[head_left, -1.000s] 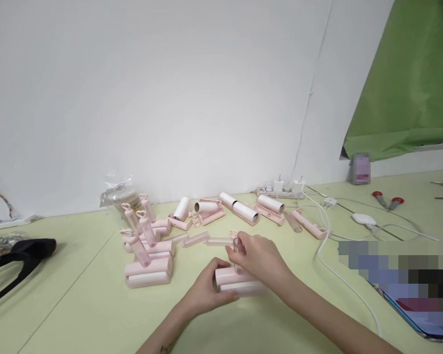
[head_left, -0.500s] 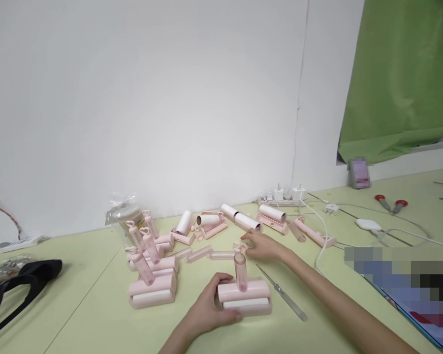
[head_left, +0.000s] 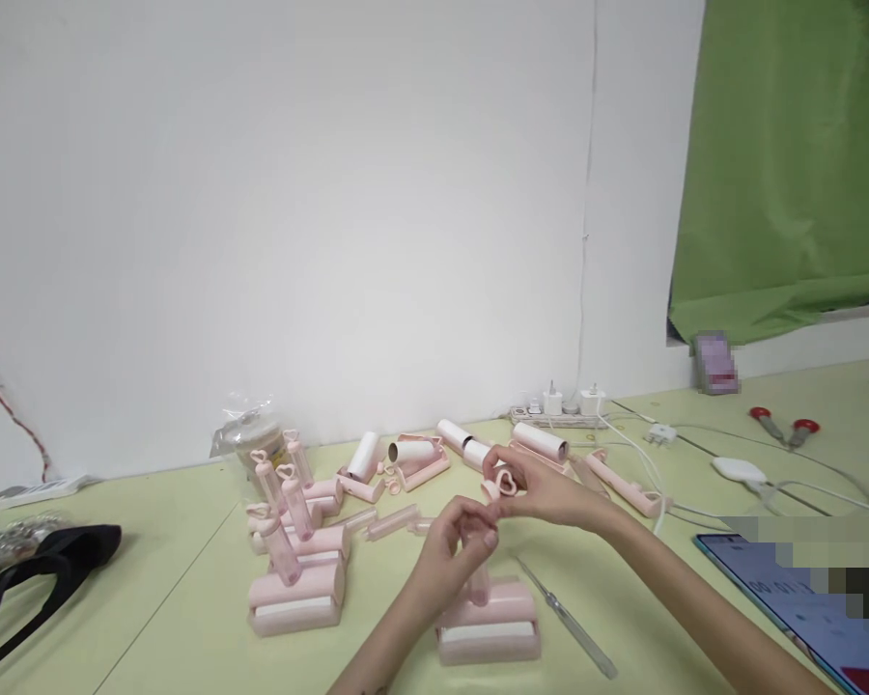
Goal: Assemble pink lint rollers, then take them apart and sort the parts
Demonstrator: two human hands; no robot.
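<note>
A pink lint roller [head_left: 489, 623] stands on the pale green table [head_left: 188, 598] in front of me, its clear pink handle tube pointing up. My left hand [head_left: 453, 550] is closed around the top of that tube. My right hand [head_left: 543, 487] pinches a small pink heart-shaped cap [head_left: 505, 482] just above and to the right of the tube's end. Several finished rollers [head_left: 296, 579] with heart caps stand to the left.
Loose white rolls, pink holders and clear tubes [head_left: 434, 454] lie behind my hands. A thin metal tool [head_left: 569, 618] lies right of the roller. A power strip [head_left: 557, 415] with white cables, red-handled scissors [head_left: 782, 425], a phone [head_left: 789, 598] and a black strap [head_left: 36, 565] are around.
My right hand picked a heart cap from the table and brought it back over the tube. My left hand moved from the roller's body up to the handle tube.
</note>
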